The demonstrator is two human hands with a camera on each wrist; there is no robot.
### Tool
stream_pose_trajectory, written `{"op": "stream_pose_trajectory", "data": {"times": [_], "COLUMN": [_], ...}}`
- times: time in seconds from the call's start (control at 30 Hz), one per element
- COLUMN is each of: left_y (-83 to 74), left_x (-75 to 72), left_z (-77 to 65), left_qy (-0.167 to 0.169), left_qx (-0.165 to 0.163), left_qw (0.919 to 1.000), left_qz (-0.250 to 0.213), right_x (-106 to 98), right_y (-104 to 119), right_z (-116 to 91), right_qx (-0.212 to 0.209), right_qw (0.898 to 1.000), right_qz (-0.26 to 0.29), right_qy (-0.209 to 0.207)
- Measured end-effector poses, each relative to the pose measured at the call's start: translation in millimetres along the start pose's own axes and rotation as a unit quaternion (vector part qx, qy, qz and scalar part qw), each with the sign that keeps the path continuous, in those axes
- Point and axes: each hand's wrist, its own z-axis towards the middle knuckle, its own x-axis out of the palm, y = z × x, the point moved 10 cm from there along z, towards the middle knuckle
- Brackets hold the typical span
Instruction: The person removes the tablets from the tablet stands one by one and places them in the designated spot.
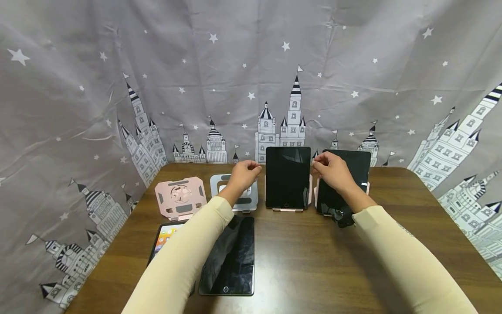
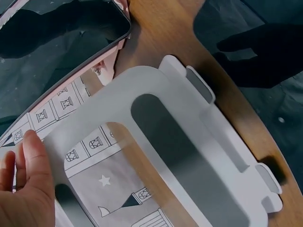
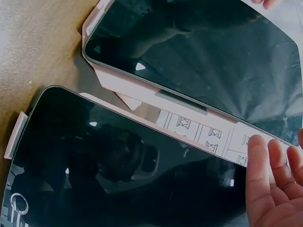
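Observation:
My left hand [image 1: 244, 173] is raised over the top of a light grey folding tablet stand [image 1: 252, 199], beside the left edge of a black-screened tablet [image 1: 287, 179]. Its fingers are loosely bent and hold nothing. That tablet leans upright on a pink stand [image 3: 128, 85]. A second dark tablet [image 1: 358, 168] leans on another pink stand to the right. My right hand [image 1: 333, 170] hovers at this tablet's upper left corner, near the gap between both tablets. The right wrist view shows its fingers [image 3: 258, 165] relaxed, with nothing gripped.
A pink stand [image 1: 190, 192] stands bare at the left. Before the stands, a dark tablet [image 1: 235, 257] lies flat, next to one with a lit home screen [image 1: 161, 237] partly under my left sleeve. A grey castle-print curtain [image 1: 235, 65] hangs behind the wooden table [image 1: 298, 261].

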Motion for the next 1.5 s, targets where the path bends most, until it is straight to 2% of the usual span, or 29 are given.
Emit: {"op": "stream_pose_trajectory", "data": {"times": [0.23,0.6,0.87,1.07,1.27,1.5], "left_y": [-13.8,-16.4,-9.4,-9.7,-11.2,-7.8], "left_x": [5.7,21.7,19.9,21.1,20.2,20.2], "left_z": [7.7,7.8,9.1,6.8,5.3,1.1], "left_qy": [-0.028,-0.030,-0.048,-0.048,-0.054,-0.041], "left_qx": [0.029,0.018,0.006,0.002,0.012,0.013], "left_qw": [0.9981,0.9993,0.9986,0.9985,0.9981,0.9969], "left_qz": [0.048,0.010,-0.019,-0.026,-0.029,-0.067], "right_x": [-2,9,12,10,7,12], "right_y": [0,-2,-1,-3,-2,-4], "right_z": [3,4,4,2,0,-5], "right_qx": [0.000,0.000,-0.006,-0.007,-0.022,-0.035], "right_qw": [1.000,0.999,0.999,0.999,0.998,0.997], "right_qz": [-0.018,-0.031,-0.022,-0.021,-0.022,-0.011], "right_qy": [-0.026,-0.019,-0.028,-0.047,-0.063,-0.065]}}
